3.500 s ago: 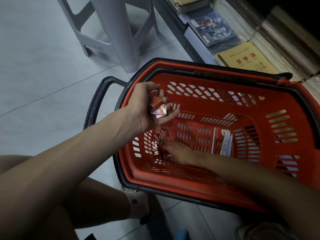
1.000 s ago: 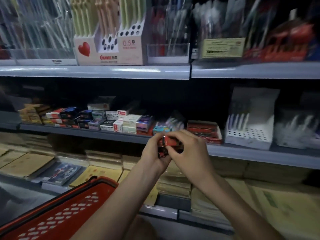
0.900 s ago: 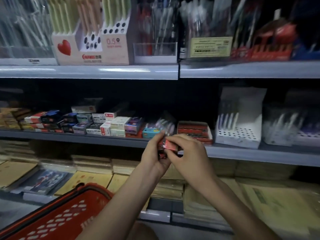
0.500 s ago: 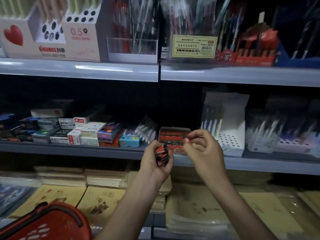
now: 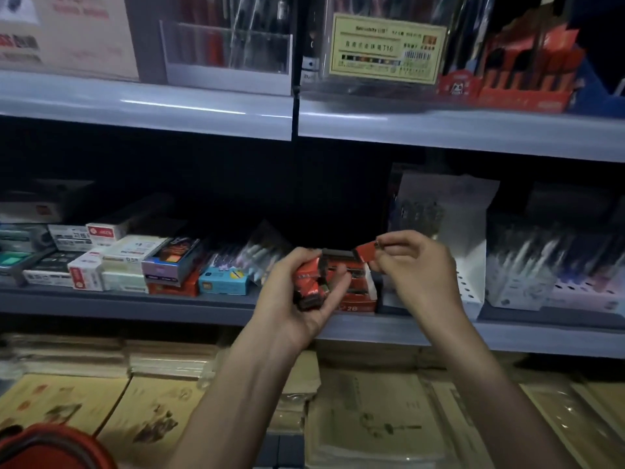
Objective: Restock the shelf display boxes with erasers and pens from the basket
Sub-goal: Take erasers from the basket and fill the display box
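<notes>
In the head view, a shelving unit is faced. Open room is found mainly between the front lip of the middle shelf (image 5: 135, 304) and the underside of the upper shelf (image 5: 169, 110), where a dark gap is left above the goods. Both hands are held in front of that lip, near its middle. A bunch of red erasers (image 5: 309, 282) is gripped in the left hand (image 5: 289, 309), whose fingers are curled round them. A single red eraser (image 5: 367, 252) is pinched between the thumb and fingertips of the right hand (image 5: 417, 269); it is raised just above and to the right of the bunch, apart from it. Just behind the hands, a red display box (image 5: 358, 299) is stood at the shelf's front edge, largely hidden by them, and how full it is cannot be told. Immediately to its right a white perforated pen box (image 5: 471, 292) with a tall back card is set, closing that side off. To the left, a small blue box (image 5: 221, 281) and stacked small cartons (image 5: 118, 262) are crowded along the edge. On the upper shelf a clear pen holder (image 5: 226, 52) and a yellow label (image 5: 385, 49) are seen. Below, wrapped notebooks (image 5: 372, 418) are laid flat, and the red rim of the basket (image 5: 57, 445) is caught at the near left corner.
</notes>
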